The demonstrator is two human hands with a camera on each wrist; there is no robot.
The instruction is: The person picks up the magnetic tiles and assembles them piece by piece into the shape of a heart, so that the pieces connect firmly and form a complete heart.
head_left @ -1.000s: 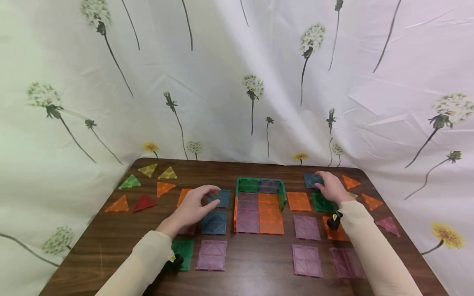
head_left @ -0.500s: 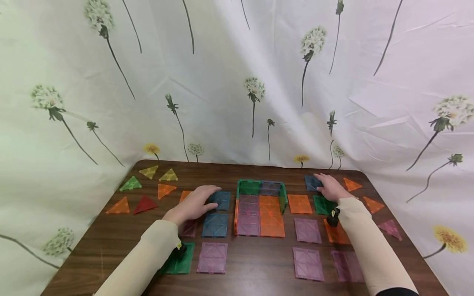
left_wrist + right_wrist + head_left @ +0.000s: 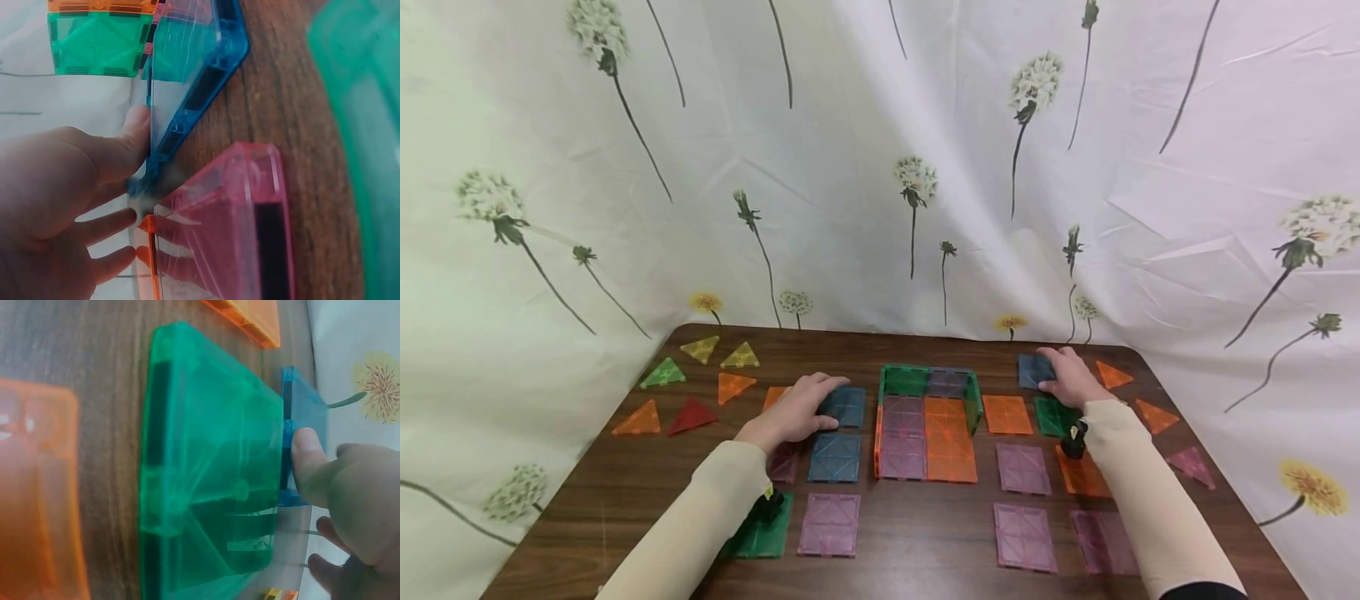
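Note:
My left hand [image 3: 793, 412] spans a blue square magnetic tile [image 3: 847, 407] left of centre, thumb at its near edge and index finger at its far edge. In the left wrist view the thumb [image 3: 137, 128] touches that tile's edge. At the back right, my right hand [image 3: 1072, 379] pinches another blue square tile [image 3: 1032, 370] the same way; its thumb [image 3: 307, 450] presses the near edge in the right wrist view. Both tiles lie on the table. Between the hands stands a tile structure [image 3: 951, 429] with a purple and orange floor and low upright walls.
More square tiles lie flat around the structure, including an orange one [image 3: 1007, 414], a green one [image 3: 1052, 415] and a purple one [image 3: 831, 523]. Triangles, such as a red one [image 3: 692, 414], lie along both sides. A dandelion-print cloth [image 3: 850, 167] hangs behind the table [image 3: 925, 542].
My left hand has come down onto the blue tile, thumb and index finger closing toward its edges. My right hand has settled slightly on its blue tile. The structure has not moved.

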